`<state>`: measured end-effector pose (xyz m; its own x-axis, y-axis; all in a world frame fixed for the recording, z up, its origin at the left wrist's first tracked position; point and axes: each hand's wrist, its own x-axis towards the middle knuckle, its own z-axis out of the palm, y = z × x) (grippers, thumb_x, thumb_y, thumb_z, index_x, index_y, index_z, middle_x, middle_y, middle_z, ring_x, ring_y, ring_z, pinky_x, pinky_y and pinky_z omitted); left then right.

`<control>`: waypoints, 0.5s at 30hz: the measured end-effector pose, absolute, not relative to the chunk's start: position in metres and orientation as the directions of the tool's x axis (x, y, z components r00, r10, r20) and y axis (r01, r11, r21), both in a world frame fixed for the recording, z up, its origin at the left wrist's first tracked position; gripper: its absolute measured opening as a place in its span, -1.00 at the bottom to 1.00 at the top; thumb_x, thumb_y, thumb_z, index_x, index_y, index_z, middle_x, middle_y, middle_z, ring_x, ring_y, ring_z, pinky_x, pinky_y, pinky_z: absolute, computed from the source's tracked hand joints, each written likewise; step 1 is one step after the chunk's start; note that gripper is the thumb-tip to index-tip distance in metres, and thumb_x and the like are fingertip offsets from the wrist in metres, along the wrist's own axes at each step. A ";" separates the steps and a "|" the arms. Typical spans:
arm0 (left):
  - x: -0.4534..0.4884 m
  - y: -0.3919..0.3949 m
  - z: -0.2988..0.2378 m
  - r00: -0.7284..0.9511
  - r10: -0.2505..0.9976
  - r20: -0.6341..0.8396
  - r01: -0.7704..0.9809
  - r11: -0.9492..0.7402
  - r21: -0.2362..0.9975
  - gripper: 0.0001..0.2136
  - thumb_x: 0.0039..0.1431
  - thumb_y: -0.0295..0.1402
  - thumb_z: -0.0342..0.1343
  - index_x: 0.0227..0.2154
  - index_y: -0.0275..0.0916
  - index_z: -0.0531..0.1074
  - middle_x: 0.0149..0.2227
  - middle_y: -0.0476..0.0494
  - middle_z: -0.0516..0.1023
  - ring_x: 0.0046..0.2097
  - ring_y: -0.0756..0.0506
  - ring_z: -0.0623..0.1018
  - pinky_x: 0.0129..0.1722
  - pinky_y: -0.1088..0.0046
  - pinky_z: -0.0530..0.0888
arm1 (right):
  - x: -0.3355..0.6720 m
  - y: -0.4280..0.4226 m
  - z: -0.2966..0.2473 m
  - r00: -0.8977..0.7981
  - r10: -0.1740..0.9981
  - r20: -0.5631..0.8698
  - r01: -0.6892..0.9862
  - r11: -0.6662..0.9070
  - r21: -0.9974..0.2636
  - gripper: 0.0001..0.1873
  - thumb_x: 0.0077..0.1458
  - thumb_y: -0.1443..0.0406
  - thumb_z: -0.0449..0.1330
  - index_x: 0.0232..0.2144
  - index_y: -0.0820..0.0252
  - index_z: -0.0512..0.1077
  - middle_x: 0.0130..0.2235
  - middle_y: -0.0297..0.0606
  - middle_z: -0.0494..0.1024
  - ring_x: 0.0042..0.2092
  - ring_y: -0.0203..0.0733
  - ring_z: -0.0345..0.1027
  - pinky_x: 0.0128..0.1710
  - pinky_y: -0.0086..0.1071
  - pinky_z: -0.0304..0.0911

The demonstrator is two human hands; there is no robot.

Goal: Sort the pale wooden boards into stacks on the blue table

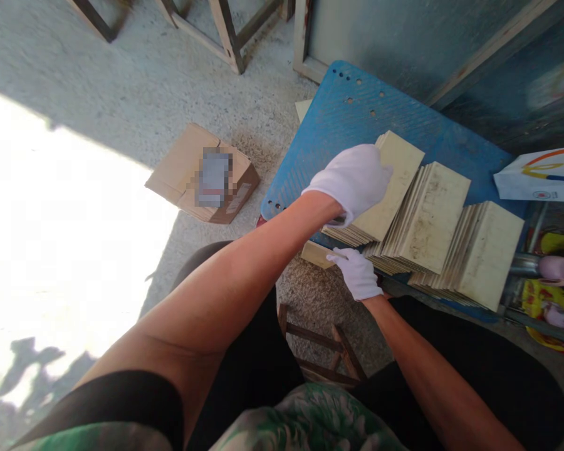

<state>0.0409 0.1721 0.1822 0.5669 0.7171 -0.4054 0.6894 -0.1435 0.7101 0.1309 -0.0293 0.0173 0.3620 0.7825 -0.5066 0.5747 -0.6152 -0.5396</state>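
Three leaning stacks of thin cream-coloured boards lie on a blue perforated board point(338, 119). My left hand point(352, 178), in a white glove, rests flat on top of the left stack point(395, 169). My right hand point(357, 272), also gloved, pinches the lower edge of that same stack, next to a single loose cream board point(316, 254) at the blue board's near edge. The middle stack point(432, 216) and the right stack point(486, 254) stand untouched.
A cardboard box point(192, 172) sits on the concrete floor to the left. A small wooden stool point(324, 351) stands between my knees. A white bag point(540, 175) and colourful packets point(552, 294) lie at the right. Wooden frames point(225, 31) stand at the back.
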 end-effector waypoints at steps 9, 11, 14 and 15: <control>0.031 0.174 0.191 0.635 0.675 -0.375 0.652 -0.208 0.729 -0.56 0.28 -0.11 -0.13 -0.13 -0.36 0.49 -0.17 -0.27 0.54 -0.05 -0.20 0.49 -0.04 0.32 0.37 | 0.195 0.009 0.129 0.457 0.768 -0.449 0.089 -0.542 -0.836 -0.61 -0.23 0.01 0.42 -0.45 0.17 0.53 -0.38 -0.26 0.58 -0.33 -0.16 0.40 -0.31 -0.30 0.32; 0.028 0.172 0.190 0.663 0.627 -0.409 0.645 -0.199 0.738 -0.53 0.27 -0.05 -0.14 -0.21 -0.34 0.53 -0.23 -0.27 0.55 -0.10 -0.21 0.50 -0.08 0.32 0.38 | 0.220 0.020 0.142 0.482 0.780 -0.399 -0.079 -0.415 -0.907 -0.65 -0.21 0.07 0.43 -0.42 0.16 0.54 -0.29 -0.24 0.60 -0.27 -0.14 0.43 -0.25 -0.27 0.36; 0.028 0.164 0.184 0.705 0.514 -0.490 0.634 -0.144 0.760 -0.52 0.25 0.00 -0.13 -0.32 -0.29 0.55 -0.29 -0.25 0.57 -0.17 -0.20 0.52 -0.15 0.32 0.40 | 0.248 0.037 0.148 0.518 0.788 -0.332 -0.238 -0.240 -0.941 -0.70 -0.15 0.14 0.42 -0.35 0.16 0.54 -0.19 -0.25 0.59 -0.15 -0.12 0.45 -0.13 -0.23 0.38; 0.030 0.160 0.181 0.706 0.492 -0.510 0.628 -0.102 0.771 -0.54 0.24 -0.01 -0.11 -0.33 -0.27 0.55 -0.30 -0.23 0.58 -0.19 -0.18 0.52 -0.17 0.33 0.40 | 0.254 0.044 0.146 0.537 0.780 -0.321 -0.277 -0.197 -0.941 -0.71 -0.13 0.16 0.41 -0.34 0.15 0.54 -0.17 -0.26 0.59 -0.12 -0.13 0.45 -0.10 -0.24 0.38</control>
